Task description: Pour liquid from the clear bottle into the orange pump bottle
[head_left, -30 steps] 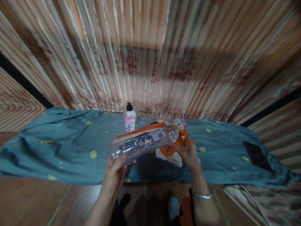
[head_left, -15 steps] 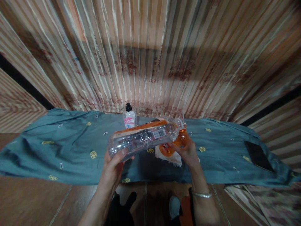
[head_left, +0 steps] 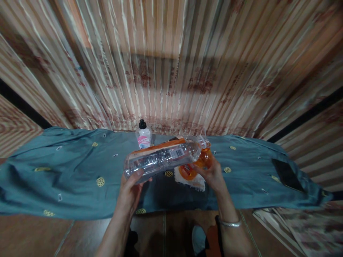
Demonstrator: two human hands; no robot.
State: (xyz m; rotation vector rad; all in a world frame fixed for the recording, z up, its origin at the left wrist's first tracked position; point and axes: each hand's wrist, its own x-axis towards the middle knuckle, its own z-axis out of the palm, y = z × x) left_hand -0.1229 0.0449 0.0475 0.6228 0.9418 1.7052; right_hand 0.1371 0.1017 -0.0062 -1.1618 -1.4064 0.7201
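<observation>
My left hand (head_left: 132, 189) grips the base end of a large clear plastic bottle (head_left: 158, 159) with an orange label and a barcode. It is tilted nearly flat, its open neck pointing right over the top of an orange bottle (head_left: 187, 172). My right hand (head_left: 209, 171) is closed around the upper part of that orange bottle and partly hides it. Under the orange bottle lies a white cloth (head_left: 197, 184) with a frayed edge. Whether liquid passes between the bottles I cannot make out.
A clear squeeze bottle (head_left: 144, 139) with a black cap and pink label stands behind the clear bottle. The teal patterned cloth (head_left: 77, 171) covers the table. A dark flat object (head_left: 288, 175) lies at the right. Striped curtains (head_left: 160, 89) hang behind the table.
The view has shifted slightly. Both hands keep their holds, and the clear bottle stays tilted with its neck over the orange bottle.
</observation>
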